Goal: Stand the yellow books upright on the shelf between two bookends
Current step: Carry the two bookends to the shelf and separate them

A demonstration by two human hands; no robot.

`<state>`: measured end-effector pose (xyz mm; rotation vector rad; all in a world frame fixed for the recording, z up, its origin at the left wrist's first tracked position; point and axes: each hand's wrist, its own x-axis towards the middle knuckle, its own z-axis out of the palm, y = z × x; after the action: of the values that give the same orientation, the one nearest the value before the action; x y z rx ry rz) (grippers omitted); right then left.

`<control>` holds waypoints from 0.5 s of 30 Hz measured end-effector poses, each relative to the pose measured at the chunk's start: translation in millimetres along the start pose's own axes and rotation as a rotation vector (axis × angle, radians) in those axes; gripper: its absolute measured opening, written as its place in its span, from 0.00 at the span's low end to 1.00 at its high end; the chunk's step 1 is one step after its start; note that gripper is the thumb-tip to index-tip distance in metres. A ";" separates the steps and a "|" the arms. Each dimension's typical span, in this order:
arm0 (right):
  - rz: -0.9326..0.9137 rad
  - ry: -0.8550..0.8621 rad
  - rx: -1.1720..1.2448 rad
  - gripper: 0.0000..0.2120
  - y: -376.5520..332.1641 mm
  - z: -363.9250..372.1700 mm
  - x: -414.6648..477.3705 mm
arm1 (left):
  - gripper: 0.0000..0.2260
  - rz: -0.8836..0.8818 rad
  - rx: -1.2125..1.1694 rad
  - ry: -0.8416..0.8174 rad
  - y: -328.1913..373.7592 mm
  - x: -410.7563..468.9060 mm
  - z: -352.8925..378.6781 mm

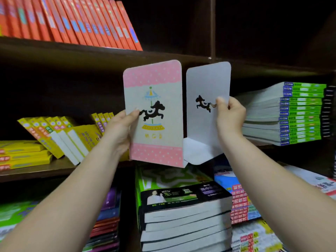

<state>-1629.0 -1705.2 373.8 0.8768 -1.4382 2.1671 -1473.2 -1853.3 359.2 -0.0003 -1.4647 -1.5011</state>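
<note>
Dark shelf (45, 170) noted. Yellow books (54, 135) leaning and flat there, left of both bookends. Left hand (118, 130) gripped pink bookend (154, 113), nearer them; right hand (229, 113) gripped white bookend (207, 84), both upright.

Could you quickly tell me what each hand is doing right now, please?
Left hand: closed on the pink carousel bookend.
Right hand: closed on the plain white bookend.
</note>
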 end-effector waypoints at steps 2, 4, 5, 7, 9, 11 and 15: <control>-0.009 -0.006 -0.031 0.09 3.3 4.2 0.9 | 0.09 -0.009 0.002 -0.012 -4.5 5.4 7.8; -0.020 -0.010 -0.047 0.10 6.3 8.1 1.6 | 0.09 -0.014 0.000 0.001 -9.3 10.8 15.0; -0.025 -0.007 -0.054 0.11 7.5 9.8 2.1 | 0.09 -0.020 -0.004 0.010 -12.1 13.3 17.8; -0.025 -0.003 -0.073 0.11 11.4 12.2 3.9 | 0.09 -0.030 -0.010 0.015 -16.8 17.5 22.5; -0.017 -0.005 -0.096 0.09 16.5 13.8 9.3 | 0.08 -0.039 -0.009 0.019 -20.5 21.8 25.5; -0.001 -0.017 -0.113 0.10 22.3 15.7 13.3 | 0.08 -0.046 -0.007 0.028 -23.7 26.2 26.7; 0.004 -0.093 -0.134 0.12 29.7 18.5 14.0 | 0.06 -0.054 0.024 0.037 -31.3 36.1 29.2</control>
<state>-1652.6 -1734.1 368.6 0.9377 -1.6100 2.0293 -1528.4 -1860.9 365.4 0.0816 -1.4634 -1.5185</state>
